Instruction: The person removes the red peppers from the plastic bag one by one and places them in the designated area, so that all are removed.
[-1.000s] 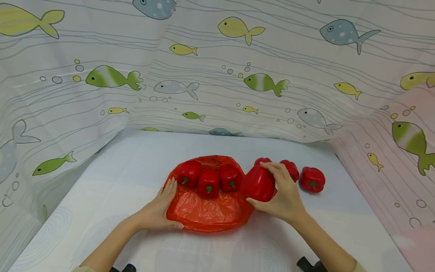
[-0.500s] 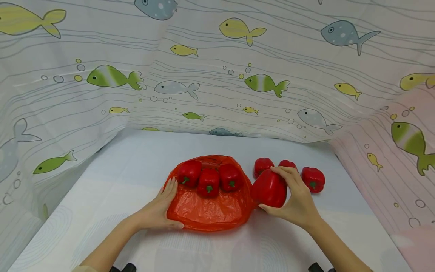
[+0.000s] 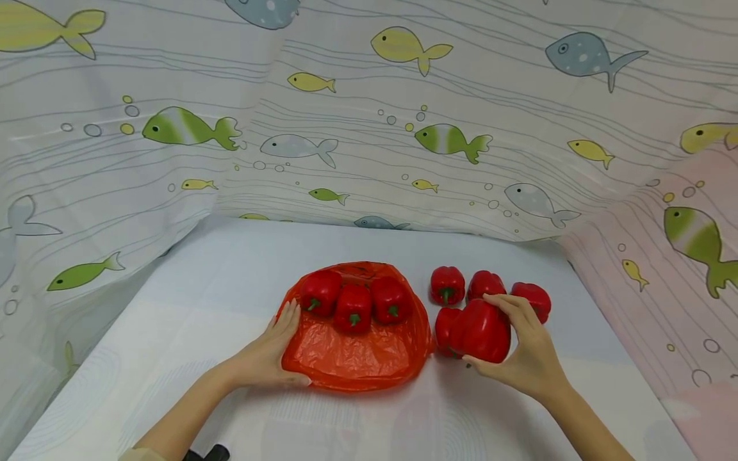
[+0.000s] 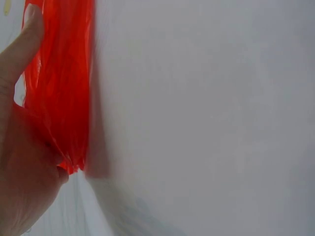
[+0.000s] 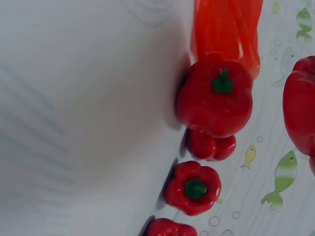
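An opened-out orange-red plastic bag [image 3: 357,358] sits mid-table with three red bell peppers [image 3: 353,310] at its far side. My left hand [image 3: 268,355] rests against the bag's left side, fingers straight and thumb at the near edge; the left wrist view shows the thumb [image 4: 27,34] along the bag's wall. To the right of the bag, my right hand [image 3: 530,355] grips a larger red bell pepper [image 3: 484,330] between thumb and fingers. Just behind it, another bell pepper [image 3: 444,326] stands by the bag's right edge, partly covered in the head view.
Three more red bell peppers stand in a row behind my right hand: one on the left [image 3: 447,285], one in the middle [image 3: 484,283] and one on the right [image 3: 533,299]. A fish-patterned curtain [image 3: 357,160] surrounds the white table [image 3: 242,256].
My right hand has moved right and nearer with the held pepper, away from the bag. A pepper beside the bag has come into view behind it. My left hand stays on the bag.
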